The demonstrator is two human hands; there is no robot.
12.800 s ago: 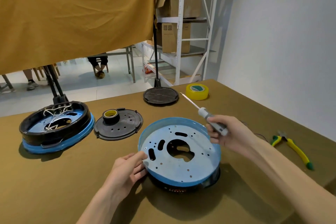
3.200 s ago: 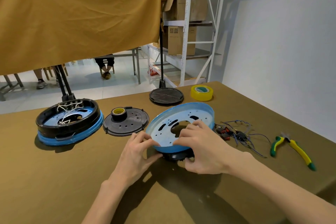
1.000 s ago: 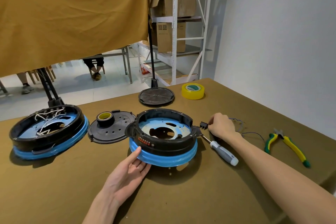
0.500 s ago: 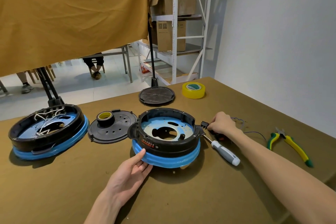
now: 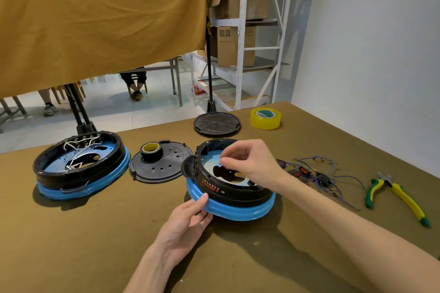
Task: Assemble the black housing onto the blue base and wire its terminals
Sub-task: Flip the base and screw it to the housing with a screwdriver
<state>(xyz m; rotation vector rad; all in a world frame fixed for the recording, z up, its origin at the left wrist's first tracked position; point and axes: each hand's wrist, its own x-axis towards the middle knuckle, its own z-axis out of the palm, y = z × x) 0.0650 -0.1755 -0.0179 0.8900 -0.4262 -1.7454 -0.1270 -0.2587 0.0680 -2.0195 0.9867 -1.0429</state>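
Note:
The black housing (image 5: 228, 194) sits on the blue base (image 5: 238, 210) in the middle of the table, with the pale blue plate visible inside it. My left hand (image 5: 185, 223) grips the base's near left rim, thumb on top and fingers underneath. My right hand (image 5: 252, 162) hovers over the housing's opening with thumb and forefinger pinched together; whether anything is between them cannot be seen. A tangle of loose wires and terminals (image 5: 316, 176) lies on the table to the right of the housing.
A second black-and-blue unit (image 5: 81, 164) with white wires inside stands at the left. A black lid (image 5: 162, 169) carrying a tape roll (image 5: 151, 150) lies between the units. Behind are a black disc (image 5: 216, 123) and yellow tape (image 5: 265, 118). Pliers (image 5: 400, 195) lie far right.
My right hand has left the wires beside the housing and moved left, over the housing's opening. The left hand has shifted up onto the blue rim. The screwdriver is no longer visible.

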